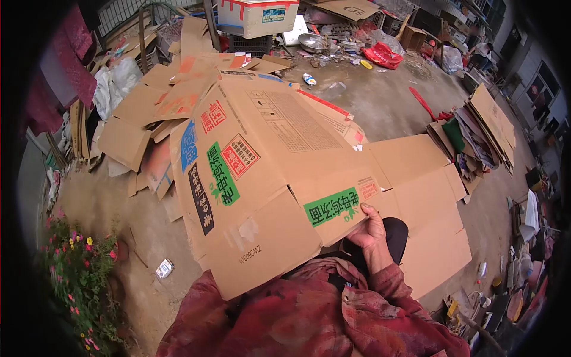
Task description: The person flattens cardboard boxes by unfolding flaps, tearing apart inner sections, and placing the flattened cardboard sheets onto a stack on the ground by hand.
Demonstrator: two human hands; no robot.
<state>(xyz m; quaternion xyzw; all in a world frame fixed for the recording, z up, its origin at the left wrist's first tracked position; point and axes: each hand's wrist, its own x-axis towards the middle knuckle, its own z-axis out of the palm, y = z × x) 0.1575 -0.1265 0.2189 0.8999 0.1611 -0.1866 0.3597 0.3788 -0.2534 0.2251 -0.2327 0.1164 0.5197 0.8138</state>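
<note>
A large opened-out cardboard box [285,172] with green and red printed labels lies tilted across my lap. My right hand [370,229] grips its near right edge, thumb on top and the fingers underneath. The left sleeve [199,309] reaches the near left part of the same cardboard, which covers my left hand. Under and to the right of it, another flattened cardboard sheet [428,208] is spread on the ground beside my knee.
At the left is a pile of flattened cardboard [131,140]; a folded stack [482,131] stands at the right. Flowering plants [77,273] grow at lower left. A white foam box [256,18], a red bag [382,55] and scattered scrap lie ahead. Another person [480,53] is far off.
</note>
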